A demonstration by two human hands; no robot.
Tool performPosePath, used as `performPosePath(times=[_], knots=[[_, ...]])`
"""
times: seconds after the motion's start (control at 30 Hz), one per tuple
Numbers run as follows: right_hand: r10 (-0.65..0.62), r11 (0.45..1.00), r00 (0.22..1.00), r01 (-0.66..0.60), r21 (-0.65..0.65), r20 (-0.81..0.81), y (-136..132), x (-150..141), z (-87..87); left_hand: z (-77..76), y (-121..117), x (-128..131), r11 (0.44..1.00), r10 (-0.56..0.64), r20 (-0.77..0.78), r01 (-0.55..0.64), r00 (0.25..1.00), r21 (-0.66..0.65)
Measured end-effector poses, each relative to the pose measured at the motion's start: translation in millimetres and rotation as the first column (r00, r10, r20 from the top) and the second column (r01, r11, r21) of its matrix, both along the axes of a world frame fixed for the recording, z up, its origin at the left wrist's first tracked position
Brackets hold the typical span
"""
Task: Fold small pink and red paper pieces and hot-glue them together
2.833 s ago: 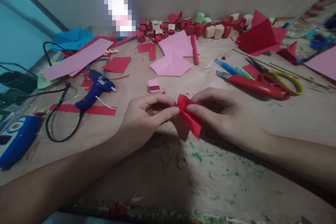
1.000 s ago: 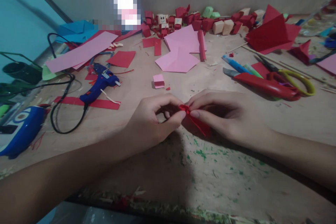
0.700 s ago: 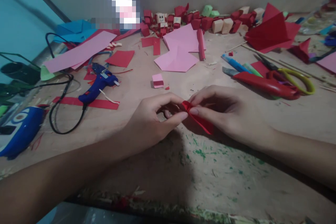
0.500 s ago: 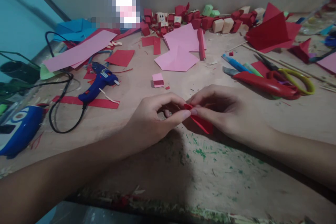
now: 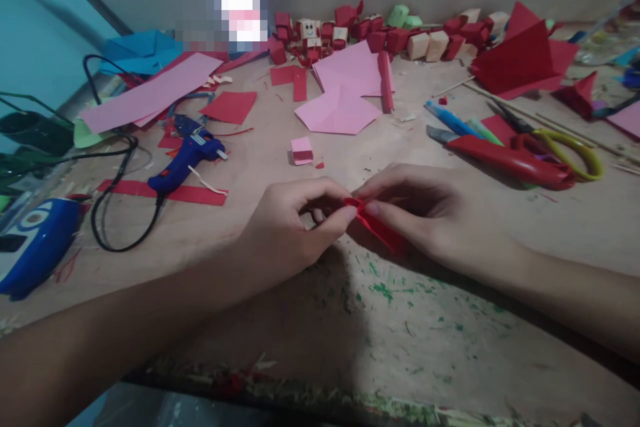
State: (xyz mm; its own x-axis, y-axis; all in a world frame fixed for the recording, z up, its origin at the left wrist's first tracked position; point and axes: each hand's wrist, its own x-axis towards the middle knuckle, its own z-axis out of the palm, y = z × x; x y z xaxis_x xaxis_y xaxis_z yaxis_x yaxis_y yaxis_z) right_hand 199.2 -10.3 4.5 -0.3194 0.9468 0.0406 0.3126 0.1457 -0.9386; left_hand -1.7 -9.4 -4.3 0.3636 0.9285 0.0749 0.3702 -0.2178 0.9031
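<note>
Red folded paper (image 5: 384, 232) is pinched over the near middle of the worktop (image 5: 280, 347), its loose end slanting down under the right hand. The left hand (image 5: 303, 223) grips one end between thumb and fingers; the right hand (image 5: 430, 217) pinches it just beside, and the fingers cover part of it. Whether the paper touches the worktop, I cannot tell.

Just beyond the hands sit a small pink paper box (image 5: 302, 151) and a red scrap (image 5: 321, 165). Farther back, pink paper sheets (image 5: 337, 110) lie next to a rolled red paper tube (image 5: 386, 83). To the left, a blue glue gun (image 5: 183, 163) lies across a red paper strip (image 5: 207, 193), its black cord (image 5: 95, 230) looping nearby. At right, a red-handled cutter (image 5: 515, 161) crowds yellow-handled scissors (image 5: 593, 163) and a blue pen (image 5: 450, 119). At the far left stands a dark green container (image 5: 37, 137), its contents too dark to tell.
</note>
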Motion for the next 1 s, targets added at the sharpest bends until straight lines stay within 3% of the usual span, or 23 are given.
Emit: performPosePath(times=[0.17,0.33,0.57,0.8,1.0], knots=[[0.007,0.999,0.999,-0.009,0.053,0.042,-1.6,0.0,0.0,1.9,-2.2,0.1,0.997,-0.023,-0.024,0.025,0.999,0.069],[0.023,0.99,0.994,-0.038,0.138,0.105,-4.1,-0.1,0.9,-0.8,-1.5,-0.8,0.988,0.036,-0.07,-0.025,0.997,0.154],[0.04,0.994,0.996,-0.047,0.095,0.081,-3.6,0.5,-2.0,-0.5,-1.7,-1.1,0.964,0.038,-0.137,-0.001,0.99,0.264],[0.043,0.987,0.995,-0.057,0.152,0.094,-5.6,-1.2,-0.5,-0.1,-2.1,0.6,0.984,0.027,-0.112,-0.006,0.993,0.18],[0.061,0.963,0.986,-0.1,0.249,0.158,-8.1,-2.2,0.7,0.8,-1.8,1.6,0.953,0.048,-0.178,0.008,0.983,0.303]])
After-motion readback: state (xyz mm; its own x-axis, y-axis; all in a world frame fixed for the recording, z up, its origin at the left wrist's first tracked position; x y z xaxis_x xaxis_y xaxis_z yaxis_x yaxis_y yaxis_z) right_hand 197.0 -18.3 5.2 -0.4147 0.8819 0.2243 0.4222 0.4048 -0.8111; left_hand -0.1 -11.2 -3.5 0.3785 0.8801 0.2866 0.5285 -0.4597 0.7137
